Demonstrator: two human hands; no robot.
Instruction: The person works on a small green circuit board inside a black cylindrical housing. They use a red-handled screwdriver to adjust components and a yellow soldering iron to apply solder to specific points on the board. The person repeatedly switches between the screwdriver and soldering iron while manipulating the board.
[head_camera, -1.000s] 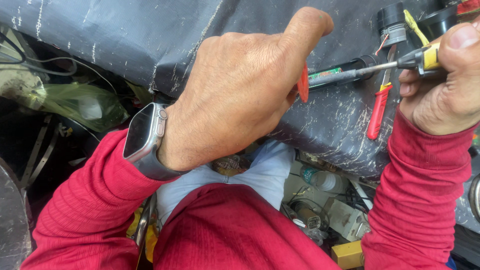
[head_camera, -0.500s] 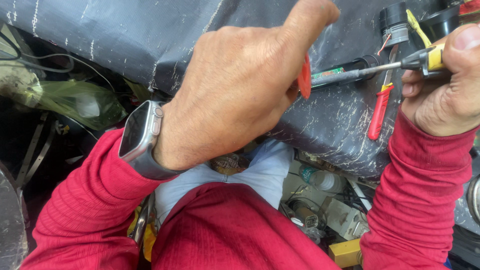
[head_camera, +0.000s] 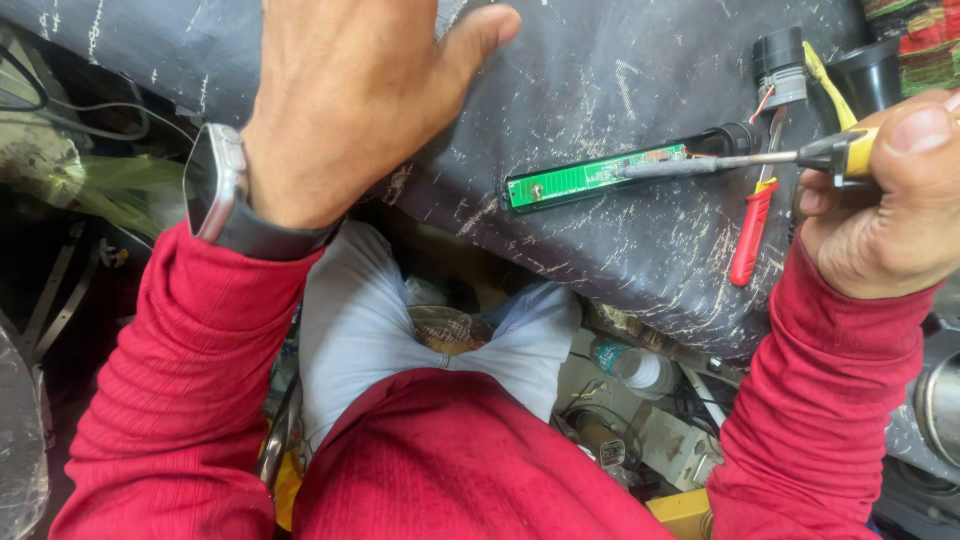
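Note:
A narrow green circuit board lies in a black housing on a worn dark surface. My right hand grips a tool with a yellow and black handle. Its thin metal shaft reaches left and its tip rests on the right end of the board. My left hand, with a smartwatch on the wrist, is spread over the surface up and left of the board, thumb out, holding nothing I can see. Its fingertips are cut off by the top edge.
A red-handled hand tool lies under the shaft, beside my right hand. A black connector with wires and a black cup stand at the top right. Below the surface's edge are a small bottle, cables and scrap parts.
My left hand has lifted off the board and moved up and to the left, uncovering the green circuit board. The right hand keeps the tool's tip on the board's right end.

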